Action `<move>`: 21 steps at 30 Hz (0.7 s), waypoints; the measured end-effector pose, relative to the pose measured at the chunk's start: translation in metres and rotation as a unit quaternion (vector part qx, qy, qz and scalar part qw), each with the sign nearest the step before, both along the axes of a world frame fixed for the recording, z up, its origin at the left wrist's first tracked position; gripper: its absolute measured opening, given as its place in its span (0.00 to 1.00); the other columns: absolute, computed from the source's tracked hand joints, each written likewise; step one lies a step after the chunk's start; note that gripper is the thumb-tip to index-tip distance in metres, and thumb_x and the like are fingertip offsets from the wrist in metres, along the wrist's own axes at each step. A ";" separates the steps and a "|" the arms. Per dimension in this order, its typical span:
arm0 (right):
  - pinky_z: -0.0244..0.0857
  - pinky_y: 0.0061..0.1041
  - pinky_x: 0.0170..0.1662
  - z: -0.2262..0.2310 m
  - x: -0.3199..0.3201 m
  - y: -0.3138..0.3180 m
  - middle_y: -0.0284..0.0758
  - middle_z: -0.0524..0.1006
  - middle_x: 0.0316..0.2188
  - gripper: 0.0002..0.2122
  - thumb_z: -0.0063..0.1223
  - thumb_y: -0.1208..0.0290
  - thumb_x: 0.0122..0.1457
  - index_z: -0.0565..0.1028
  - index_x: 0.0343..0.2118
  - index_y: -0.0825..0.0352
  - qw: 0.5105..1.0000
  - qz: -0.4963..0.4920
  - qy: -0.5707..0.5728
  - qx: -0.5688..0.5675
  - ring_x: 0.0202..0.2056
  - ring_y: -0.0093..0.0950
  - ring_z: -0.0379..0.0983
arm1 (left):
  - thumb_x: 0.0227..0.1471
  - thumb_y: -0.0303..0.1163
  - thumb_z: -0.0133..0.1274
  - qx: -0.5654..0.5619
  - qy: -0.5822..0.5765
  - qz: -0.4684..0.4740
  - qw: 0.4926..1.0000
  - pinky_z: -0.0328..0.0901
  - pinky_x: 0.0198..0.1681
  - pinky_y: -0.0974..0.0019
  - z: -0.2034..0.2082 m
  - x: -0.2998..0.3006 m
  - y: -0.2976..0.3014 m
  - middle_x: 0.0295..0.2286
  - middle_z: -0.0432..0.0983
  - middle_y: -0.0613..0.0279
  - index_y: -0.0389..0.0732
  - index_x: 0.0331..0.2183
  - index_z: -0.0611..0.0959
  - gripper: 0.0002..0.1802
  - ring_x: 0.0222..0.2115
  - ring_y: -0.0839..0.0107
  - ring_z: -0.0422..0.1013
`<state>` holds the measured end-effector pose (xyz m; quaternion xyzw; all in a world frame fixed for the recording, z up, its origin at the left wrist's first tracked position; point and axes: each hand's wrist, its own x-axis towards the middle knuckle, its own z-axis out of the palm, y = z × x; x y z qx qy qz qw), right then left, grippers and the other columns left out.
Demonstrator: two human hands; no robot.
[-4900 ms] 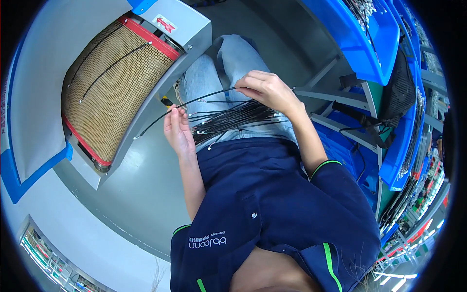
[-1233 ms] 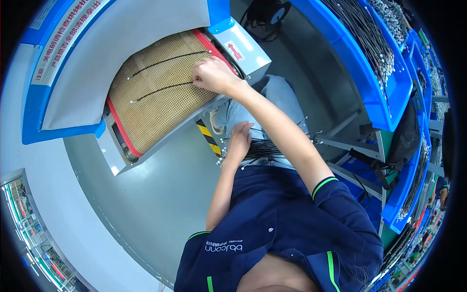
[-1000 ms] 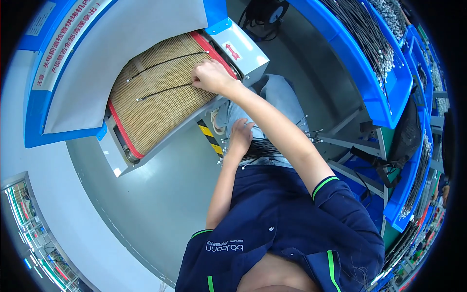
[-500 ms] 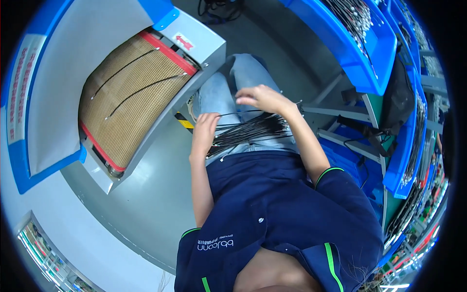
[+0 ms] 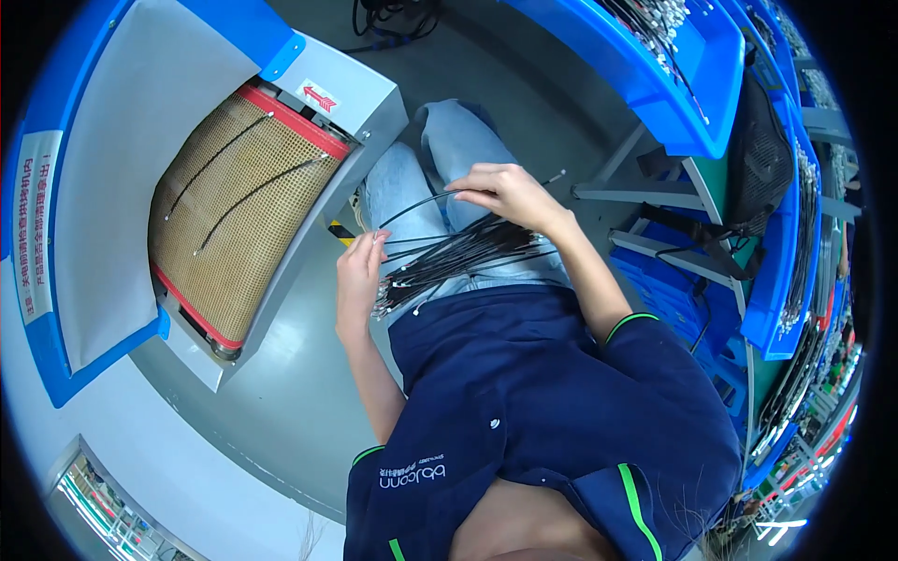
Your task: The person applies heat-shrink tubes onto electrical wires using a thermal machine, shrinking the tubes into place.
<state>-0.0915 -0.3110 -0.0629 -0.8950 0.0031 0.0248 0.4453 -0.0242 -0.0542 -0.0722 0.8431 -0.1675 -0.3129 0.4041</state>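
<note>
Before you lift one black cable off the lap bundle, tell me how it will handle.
The cable arcs between the right hand and left hand, so probably springy, not limp. It looks thin, likely light. The bundle lies loose, so neighbours may snag or slide.

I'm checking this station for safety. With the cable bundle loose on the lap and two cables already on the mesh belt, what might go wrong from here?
1. The bundle lies unsecured across the lap; as the right hand lifts one cable, others may snag and slide to the floor.
2. The left hand is close to the belt edge, so fingers or a cable end could catch there.
3. The two cables on the belt lie near each other; another laid there may overlap them.
</note>
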 end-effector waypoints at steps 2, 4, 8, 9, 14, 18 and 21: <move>0.66 0.29 0.32 0.002 -0.002 -0.003 0.36 0.75 0.26 0.09 0.54 0.67 0.55 0.78 0.37 0.64 1.000 0.013 -0.009 -0.010 0.27 0.34 0.72 | 0.54 0.27 0.49 -0.076 -0.039 0.079 0.993 0.65 0.32 0.67 0.003 -0.008 -0.005 0.29 0.74 0.55 0.34 0.39 0.78 0.11 0.24 0.68 0.70; 0.66 0.29 0.33 -0.001 -0.008 -0.008 0.36 0.75 0.27 0.09 0.54 0.67 0.55 0.78 0.37 0.64 1.000 0.019 0.001 -0.006 0.28 0.34 0.73 | 0.54 0.27 0.49 -0.078 -0.088 0.080 0.990 0.65 0.32 0.66 0.013 -0.015 -0.015 0.29 0.74 0.55 0.34 0.40 0.78 0.12 0.24 0.67 0.69; 0.67 0.30 0.35 -0.014 -0.025 -0.015 0.37 0.77 0.30 0.09 0.54 0.67 0.54 0.78 0.37 0.63 0.998 0.067 0.005 -0.005 0.30 0.35 0.74 | 0.54 0.27 0.50 -0.057 -0.046 0.015 0.997 0.65 0.32 0.66 0.008 -0.022 -0.019 0.30 0.75 0.55 0.34 0.38 0.78 0.10 0.25 0.67 0.70; 0.67 0.30 0.35 -0.016 -0.029 -0.018 0.37 0.77 0.30 0.09 0.54 0.67 0.54 0.78 0.37 0.63 0.998 0.066 0.006 -0.006 0.30 0.35 0.74 | 0.54 0.27 0.50 -0.036 0.005 -0.010 0.999 0.64 0.31 0.66 0.007 -0.023 -0.019 0.29 0.75 0.55 0.34 0.37 0.78 0.09 0.25 0.67 0.70; 0.66 0.33 0.41 -0.037 -0.052 -0.053 0.38 0.77 0.32 0.09 0.55 0.70 0.50 0.77 0.35 0.64 0.991 0.053 0.095 -0.076 0.38 0.37 0.73 | 0.57 0.30 0.46 -0.019 -0.065 0.049 0.997 0.62 0.29 0.67 -0.004 -0.025 -0.003 0.27 0.73 0.55 0.33 0.33 0.79 0.11 0.24 0.68 0.68; 0.66 0.33 0.40 -0.041 -0.066 -0.073 0.37 0.77 0.32 0.09 0.55 0.71 0.50 0.77 0.36 0.64 0.991 0.021 0.114 -0.073 0.37 0.37 0.73 | 0.58 0.33 0.45 0.002 -0.095 0.049 0.994 0.61 0.28 0.72 -0.018 -0.020 0.013 0.29 0.73 0.61 0.33 0.33 0.79 0.13 0.22 0.75 0.64; 0.66 0.33 0.40 -0.042 -0.066 -0.075 0.36 0.77 0.31 0.09 0.55 0.71 0.50 0.77 0.35 0.64 0.995 0.000 0.087 -0.043 0.36 0.37 0.73 | 0.58 0.33 0.46 0.005 -0.044 0.058 0.997 0.61 0.28 0.72 -0.024 -0.024 0.010 0.28 0.73 0.62 0.33 0.34 0.80 0.13 0.21 0.75 0.63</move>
